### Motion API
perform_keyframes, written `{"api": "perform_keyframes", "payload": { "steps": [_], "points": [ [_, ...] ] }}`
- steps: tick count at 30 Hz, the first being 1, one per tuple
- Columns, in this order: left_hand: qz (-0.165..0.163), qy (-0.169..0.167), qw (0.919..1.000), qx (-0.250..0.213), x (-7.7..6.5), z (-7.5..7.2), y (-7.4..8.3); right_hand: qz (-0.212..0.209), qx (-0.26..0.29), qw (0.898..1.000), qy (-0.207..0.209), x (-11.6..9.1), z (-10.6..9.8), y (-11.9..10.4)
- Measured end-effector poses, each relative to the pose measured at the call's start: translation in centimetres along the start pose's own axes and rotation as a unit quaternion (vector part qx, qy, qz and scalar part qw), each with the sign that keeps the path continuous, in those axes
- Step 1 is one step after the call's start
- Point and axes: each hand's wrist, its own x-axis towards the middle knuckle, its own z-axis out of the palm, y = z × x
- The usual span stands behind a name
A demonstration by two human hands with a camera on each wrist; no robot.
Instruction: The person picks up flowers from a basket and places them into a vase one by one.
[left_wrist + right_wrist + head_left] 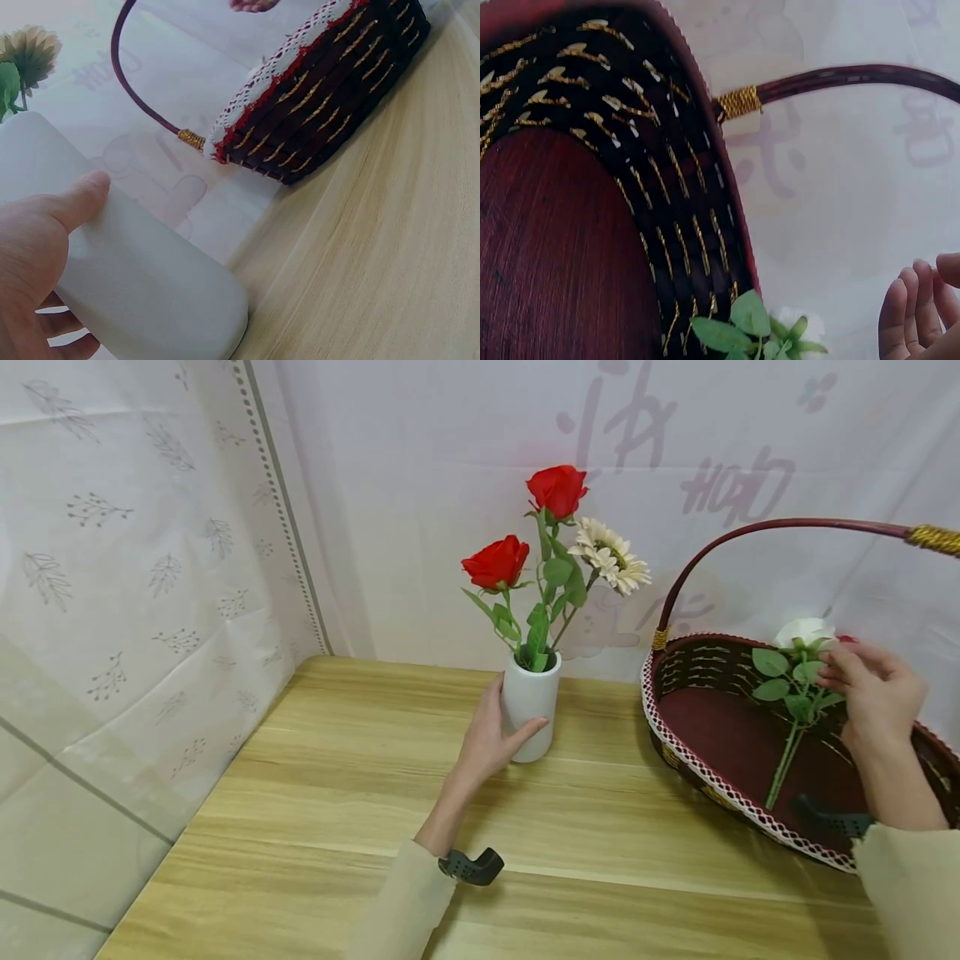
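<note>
My left hand [491,731] holds the white vase [534,702] around its side, thumb across the front, as the left wrist view also shows. In the vase stand two red roses [498,562] and a cream daisy-like flower [611,556]. My right hand [881,693] is over the right part of the wicker basket [720,789], beside a white rose [804,632] with green leaves. Its fingers [911,315] are slightly bent, and the right wrist view shows a gap between them and the rose. A bit of a red flower [847,639] peeks out behind this hand.
The basket's tall arched handle [795,522] rises over its opening. Both vase and basket stand on a wooden table [360,760]. Printed white cloth [405,510] hangs close behind the table, with more on the left.
</note>
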Motion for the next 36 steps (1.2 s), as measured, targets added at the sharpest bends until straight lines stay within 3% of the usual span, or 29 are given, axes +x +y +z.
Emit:
{"api": "perform_keyframes", "payload": {
  "steps": [10, 19, 36],
  "points": [
    [0.000, -0.003, 1.0000, 0.001, 0.2, 0.0, 0.2, 0.037, -0.043, 0.995, 0.077, 1.5, -2.1, 0.9],
    [-0.007, -0.005, 1.0000, 0.002, -0.1, 0.0, 0.2, 0.089, -0.077, 0.982, 0.150, 2.7, -4.1, 2.3],
    [-0.010, -0.003, 0.9999, 0.003, 0.0, -0.1, 0.1, 0.194, -0.136, 0.964, 0.123, 3.0, -5.9, 3.3]
  ]
}}
